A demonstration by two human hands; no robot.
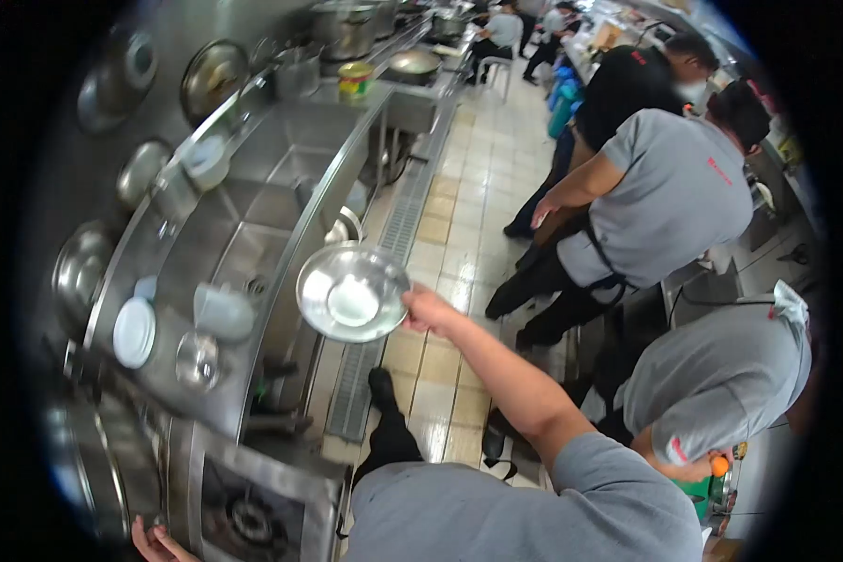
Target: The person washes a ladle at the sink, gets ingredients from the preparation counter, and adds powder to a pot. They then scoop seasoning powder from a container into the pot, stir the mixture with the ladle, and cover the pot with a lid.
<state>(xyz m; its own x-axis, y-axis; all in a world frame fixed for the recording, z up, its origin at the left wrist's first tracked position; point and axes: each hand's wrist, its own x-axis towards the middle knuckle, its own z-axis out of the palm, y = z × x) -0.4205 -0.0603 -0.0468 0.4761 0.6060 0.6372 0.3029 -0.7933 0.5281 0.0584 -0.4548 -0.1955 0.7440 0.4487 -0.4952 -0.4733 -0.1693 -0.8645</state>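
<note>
My right hand (427, 310) is closed on the rim of a shiny metal bowl (320, 300), held out at arm's length over the floor beside the sink. The bowl's inside faces up and nothing can be made out in it. My left hand (159, 543) is at the bottom left edge, partly cut off, beside the gas burner (251, 518). Its fingers show slightly apart, with nothing visible in them.
A long steel sink (286, 201) on the left holds a clear plastic container (223, 312); a white lid (135, 332) lies nearby. Metal lids (214, 80) line the wall. Co-workers in grey shirts (670, 197) stand on the right. A floor drain grate (356, 398) runs along the aisle.
</note>
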